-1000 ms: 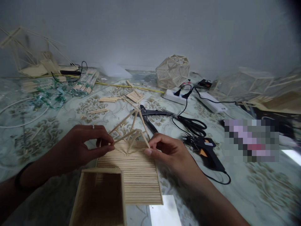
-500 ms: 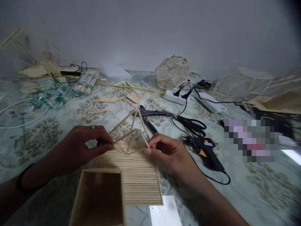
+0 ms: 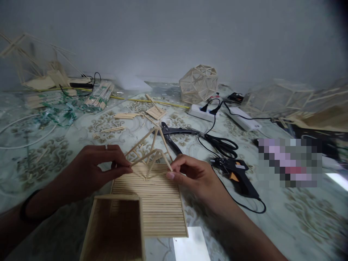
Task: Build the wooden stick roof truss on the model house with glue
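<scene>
Between my two hands stands a small peaked frame of thin wooden sticks (image 3: 154, 145), resting at the far part of a slatted stick platform (image 3: 163, 210). My left hand (image 3: 104, 165), a ring on one finger, pinches the frame's left lower corner between thumb and fingertips. On the opposite side, my right hand (image 3: 191, 174) is closed on the lower end of the right slanting stick. An open-topped wooden box (image 3: 141, 221) sits at the platform's near left, its inside dark.
Pliers (image 3: 174, 136), black-handled scissors (image 3: 223, 145) and a black glue gun (image 3: 239, 177) with its cord lie to the right. Behind are loose sticks (image 3: 125, 116), a power strip (image 3: 202, 113) and a stick polyhedron (image 3: 199, 83). Bundled sticks (image 3: 99, 96) lie back left.
</scene>
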Action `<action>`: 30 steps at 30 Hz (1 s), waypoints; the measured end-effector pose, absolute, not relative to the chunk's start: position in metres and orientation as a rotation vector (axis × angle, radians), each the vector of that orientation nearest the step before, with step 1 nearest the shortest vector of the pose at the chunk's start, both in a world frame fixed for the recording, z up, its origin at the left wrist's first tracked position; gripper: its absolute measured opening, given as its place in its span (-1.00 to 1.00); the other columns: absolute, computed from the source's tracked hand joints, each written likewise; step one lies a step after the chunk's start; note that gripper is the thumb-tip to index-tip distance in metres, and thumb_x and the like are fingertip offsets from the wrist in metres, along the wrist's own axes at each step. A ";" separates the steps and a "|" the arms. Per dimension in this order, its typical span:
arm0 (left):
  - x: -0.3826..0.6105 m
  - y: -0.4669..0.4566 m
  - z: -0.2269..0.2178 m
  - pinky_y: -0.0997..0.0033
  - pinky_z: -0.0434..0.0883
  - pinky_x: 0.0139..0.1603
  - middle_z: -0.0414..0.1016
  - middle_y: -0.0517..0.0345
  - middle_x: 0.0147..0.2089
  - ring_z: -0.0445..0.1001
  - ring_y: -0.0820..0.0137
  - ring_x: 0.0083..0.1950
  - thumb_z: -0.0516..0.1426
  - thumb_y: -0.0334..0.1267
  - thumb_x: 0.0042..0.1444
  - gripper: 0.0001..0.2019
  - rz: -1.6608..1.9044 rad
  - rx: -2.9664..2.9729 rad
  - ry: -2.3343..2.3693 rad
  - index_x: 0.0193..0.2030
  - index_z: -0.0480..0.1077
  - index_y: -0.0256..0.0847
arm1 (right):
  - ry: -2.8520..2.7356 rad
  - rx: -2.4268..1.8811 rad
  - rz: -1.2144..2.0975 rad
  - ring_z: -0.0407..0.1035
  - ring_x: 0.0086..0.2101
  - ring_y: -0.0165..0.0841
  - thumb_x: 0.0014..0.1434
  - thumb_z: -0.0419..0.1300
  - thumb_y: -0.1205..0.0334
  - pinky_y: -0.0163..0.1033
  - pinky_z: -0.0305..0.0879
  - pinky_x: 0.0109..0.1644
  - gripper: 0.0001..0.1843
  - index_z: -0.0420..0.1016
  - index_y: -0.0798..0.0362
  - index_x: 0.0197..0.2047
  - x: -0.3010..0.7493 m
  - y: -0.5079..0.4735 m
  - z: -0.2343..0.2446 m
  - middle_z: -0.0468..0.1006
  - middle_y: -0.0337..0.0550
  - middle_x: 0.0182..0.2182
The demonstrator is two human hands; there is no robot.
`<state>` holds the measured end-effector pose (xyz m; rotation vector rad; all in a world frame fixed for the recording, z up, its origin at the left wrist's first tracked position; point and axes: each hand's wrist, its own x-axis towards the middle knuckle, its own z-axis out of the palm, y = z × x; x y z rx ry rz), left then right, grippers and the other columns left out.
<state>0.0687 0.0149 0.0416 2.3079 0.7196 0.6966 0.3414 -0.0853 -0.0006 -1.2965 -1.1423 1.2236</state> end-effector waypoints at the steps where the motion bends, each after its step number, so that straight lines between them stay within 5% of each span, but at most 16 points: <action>1: 0.069 0.015 0.042 0.65 0.48 -0.23 0.67 0.31 -0.31 0.61 0.54 -0.32 0.36 -0.29 0.28 -0.93 0.710 2.319 0.703 -0.26 0.67 -0.10 | -1.144 -1.294 1.228 0.25 -0.38 -0.37 0.08 0.55 0.01 -0.20 0.14 -0.28 -0.73 0.63 -0.04 -0.37 0.342 -0.085 -0.001 0.40 -0.30 -0.45; 30: 0.067 0.018 0.044 0.66 0.47 -0.24 0.72 0.43 -0.36 0.66 0.55 -0.34 0.42 -0.16 0.18 -0.92 0.660 2.196 0.879 -0.34 0.70 0.01 | -1.133 -1.256 1.246 0.25 -0.38 -0.40 0.09 0.56 0.08 -0.22 0.11 -0.28 -0.79 0.67 -0.05 -0.34 0.344 -0.084 -0.006 0.41 -0.31 -0.45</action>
